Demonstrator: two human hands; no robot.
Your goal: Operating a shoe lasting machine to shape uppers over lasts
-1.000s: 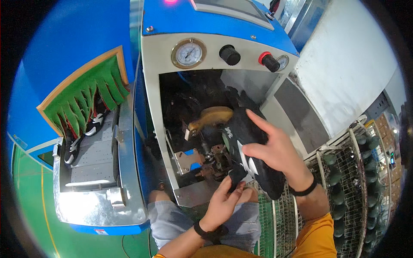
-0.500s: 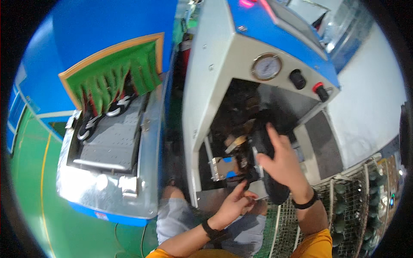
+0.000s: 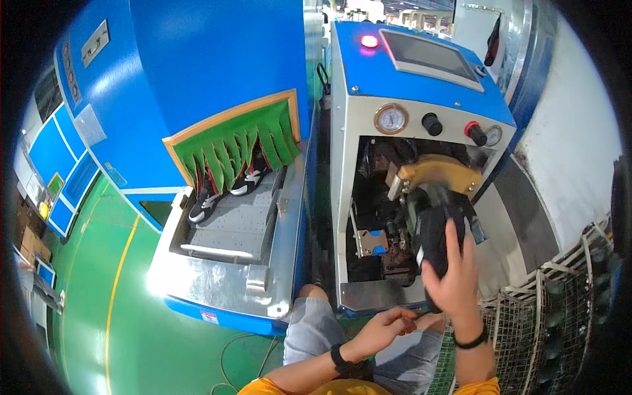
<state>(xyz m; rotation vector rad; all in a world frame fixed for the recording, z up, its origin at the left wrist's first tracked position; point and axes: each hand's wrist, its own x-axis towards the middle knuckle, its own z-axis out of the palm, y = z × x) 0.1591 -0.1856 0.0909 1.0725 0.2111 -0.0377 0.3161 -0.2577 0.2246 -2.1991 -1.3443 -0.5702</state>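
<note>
A black shoe (image 3: pixel 431 240) with a small white patch sits tilted in the opening of a blue and white machine (image 3: pixel 339 164). My right hand (image 3: pixel 455 280) lies against its near side, fingers stretched along it and thumb apart. A blurred tan curved piece (image 3: pixel 441 172) is just above the shoe's far end; whether they touch I cannot tell. Over my lap, close to the machine's front edge, my left hand (image 3: pixel 388 331) is loosely closed with nothing visible in it. Left of the shoe, inside the opening, is a metal plate with blue parts (image 3: pixel 372 242).
The machine carries a gauge (image 3: pixel 391 119), knobs (image 3: pixel 432 124), a screen (image 3: pixel 431 60) and a lit red light (image 3: pixel 369 41). At left, two black and white shoes (image 3: pixel 251 182) lie on a conveyor (image 3: pixel 237 220) under a green fringed curtain (image 3: pixel 237 151). Wire racks (image 3: pixel 520 329) stand at right.
My view has shifted, showing more of the machine's top. My left hand has drawn back from the opening toward my lap. The tan piece now shows over the shoe's far end. My right hand stays at the shoe.
</note>
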